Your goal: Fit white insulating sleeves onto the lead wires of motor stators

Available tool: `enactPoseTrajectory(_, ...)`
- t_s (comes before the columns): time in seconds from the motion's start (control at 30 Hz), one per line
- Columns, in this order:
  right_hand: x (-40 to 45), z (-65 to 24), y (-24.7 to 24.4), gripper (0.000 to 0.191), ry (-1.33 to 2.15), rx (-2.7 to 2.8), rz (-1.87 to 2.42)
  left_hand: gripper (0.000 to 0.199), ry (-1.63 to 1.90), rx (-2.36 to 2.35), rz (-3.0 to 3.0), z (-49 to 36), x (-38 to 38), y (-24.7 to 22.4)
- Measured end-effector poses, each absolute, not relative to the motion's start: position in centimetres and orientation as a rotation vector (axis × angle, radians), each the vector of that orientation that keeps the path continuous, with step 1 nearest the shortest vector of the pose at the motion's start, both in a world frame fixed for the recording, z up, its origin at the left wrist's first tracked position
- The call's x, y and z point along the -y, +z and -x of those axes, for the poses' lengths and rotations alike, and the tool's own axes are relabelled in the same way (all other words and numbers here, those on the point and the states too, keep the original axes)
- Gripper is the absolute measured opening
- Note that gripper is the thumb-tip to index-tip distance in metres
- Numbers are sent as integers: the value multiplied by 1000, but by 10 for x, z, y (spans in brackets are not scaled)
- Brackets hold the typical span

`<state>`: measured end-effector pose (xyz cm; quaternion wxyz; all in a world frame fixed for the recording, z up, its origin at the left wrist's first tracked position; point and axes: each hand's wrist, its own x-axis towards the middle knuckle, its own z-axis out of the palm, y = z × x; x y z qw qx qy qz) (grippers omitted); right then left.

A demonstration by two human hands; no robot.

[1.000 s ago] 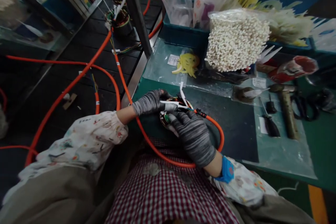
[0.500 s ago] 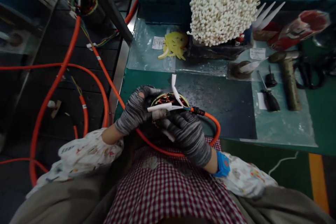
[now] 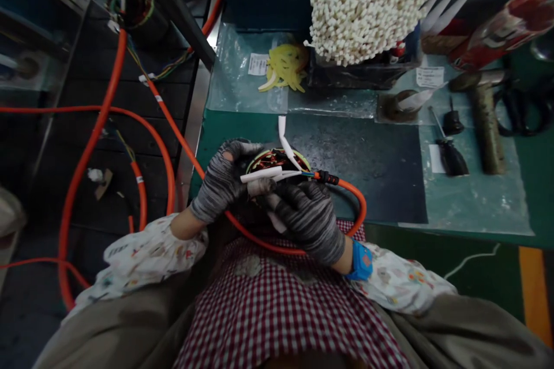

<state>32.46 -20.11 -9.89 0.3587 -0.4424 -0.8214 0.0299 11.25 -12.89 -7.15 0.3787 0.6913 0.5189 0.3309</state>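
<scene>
Between my hands stands a round motor stator [image 3: 273, 158] with reddish copper windings and a yellowish rim, at the front edge of the table. My left hand [image 3: 221, 181], in a grey striped glove, is wrapped round its left side. My right hand [image 3: 308, 216], gloved alike, grips its near side with bent fingers, partly hidden under the wires. White sleeving [image 3: 261, 174] lies across the stator, and another white sleeve [image 3: 283, 135] sticks up from it. Thin wires run right to an orange cable [image 3: 357, 199] with a black fitting [image 3: 328, 177], which loops below my right hand.
Orange cables [image 3: 110, 86] hang and coil on the left, near another wound stator [image 3: 141, 11]. Yellow strips [image 3: 285, 66] lie on plastic at the back, beside a bundle of white sleeves [image 3: 367, 6]. A hammer [image 3: 488, 121], a screwdriver [image 3: 452, 158], black scissors [image 3: 523, 109] and a red can [image 3: 502, 31] are at right.
The camera view has shifted slightly, so the table's things sit a little higher. Both hands keep almost the same hold on the stator.
</scene>
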Motion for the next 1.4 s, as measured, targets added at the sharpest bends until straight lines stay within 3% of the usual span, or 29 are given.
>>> enactPoseTrajectory(0.33, 198, -323, -88, 16, 91, 2156, 1208, 76, 876, -1310, -1742, -112, 134, -75)
enactPoseTrajectory(0.5, 202, -321, -88, 19, 182, 2241, 1239, 91, 858, -1084, -1853, -97, 141, -83)
enactPoseTrajectory(0.83, 210, -344, -107, 29, 174, 2251, 1024, 89, 832, -1051, -1690, -99, 163, -85)
enactPoseTrajectory(1.07, 207, -346, -126, 24, 203, 2068, 1020, 87, 839, -1084, -1738, -107, 169, -81)
enactPoseTrajectory(1.4, 211, -336, -104, 25, 144, 2153, 1165, 89, 815, -1130, -1836, -104, 172, -80)
